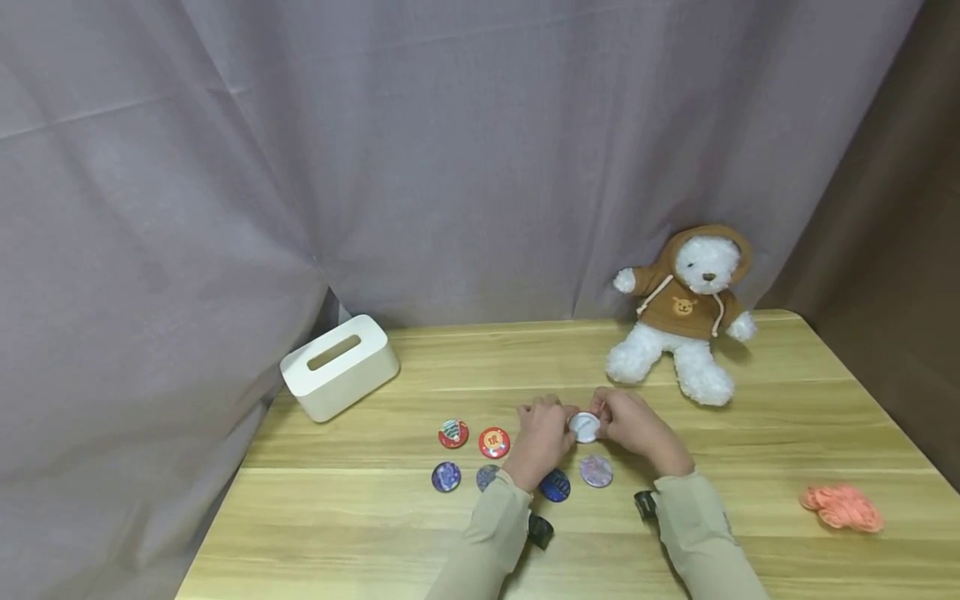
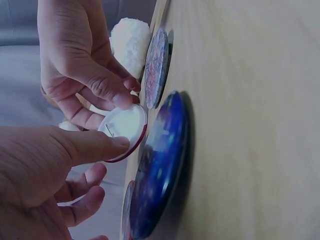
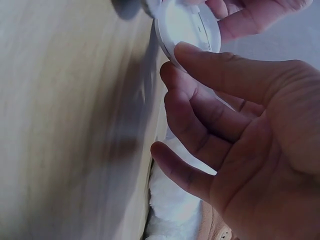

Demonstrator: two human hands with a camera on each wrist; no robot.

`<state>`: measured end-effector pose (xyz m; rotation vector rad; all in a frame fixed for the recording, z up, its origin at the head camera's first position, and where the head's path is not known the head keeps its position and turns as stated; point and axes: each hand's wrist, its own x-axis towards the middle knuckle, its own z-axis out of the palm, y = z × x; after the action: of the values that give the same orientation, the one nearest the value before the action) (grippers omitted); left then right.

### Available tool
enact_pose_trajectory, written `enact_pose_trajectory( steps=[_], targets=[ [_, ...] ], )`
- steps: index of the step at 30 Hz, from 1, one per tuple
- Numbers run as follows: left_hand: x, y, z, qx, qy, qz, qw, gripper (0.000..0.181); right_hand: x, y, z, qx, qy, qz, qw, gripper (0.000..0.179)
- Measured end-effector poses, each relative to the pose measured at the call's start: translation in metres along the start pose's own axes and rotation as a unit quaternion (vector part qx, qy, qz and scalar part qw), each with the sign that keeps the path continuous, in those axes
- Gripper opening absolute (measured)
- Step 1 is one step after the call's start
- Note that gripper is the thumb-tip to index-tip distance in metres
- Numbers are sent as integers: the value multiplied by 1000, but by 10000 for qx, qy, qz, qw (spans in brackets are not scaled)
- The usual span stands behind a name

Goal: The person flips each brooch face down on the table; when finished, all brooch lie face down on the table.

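Both hands pinch one round pin badge (image 1: 584,427), its white back with the pin turned up toward the head camera. In the left wrist view a red rim shows on the badge (image 2: 125,124). The left hand (image 1: 542,437) holds its left edge, thumb on the white back. From the other side the right hand (image 1: 633,423) grips it between thumb and fingers; the right wrist view shows the thumb on the badge's back (image 3: 182,27). Just below the hands lie a pale pink badge (image 1: 596,471) and a dark blue badge (image 1: 555,485).
Left of the hands lie a red badge with a tree (image 1: 453,433), a red-and-gold badge (image 1: 494,442), a purple badge (image 1: 446,477) and a partly covered grey-blue badge (image 1: 487,477). A white tissue box (image 1: 341,367), teddy bear (image 1: 686,312) and coral yarn bundle (image 1: 842,508) stand around.
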<state>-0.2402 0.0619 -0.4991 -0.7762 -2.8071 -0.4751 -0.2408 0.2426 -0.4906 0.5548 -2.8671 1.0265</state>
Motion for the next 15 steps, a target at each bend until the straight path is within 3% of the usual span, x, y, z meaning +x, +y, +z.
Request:
enact_pose_trajectory(
  steps=[8, 15],
  targets=[
    [0, -1, 4, -299, -105, -139, 9994, 7, 0, -9, 0, -70, -49, 76, 9999, 29],
    [0, 1, 6, -531, -23, -249, 9983, 25, -1, -10, 3, -134, -129, 219, 9996, 33]
  ],
)
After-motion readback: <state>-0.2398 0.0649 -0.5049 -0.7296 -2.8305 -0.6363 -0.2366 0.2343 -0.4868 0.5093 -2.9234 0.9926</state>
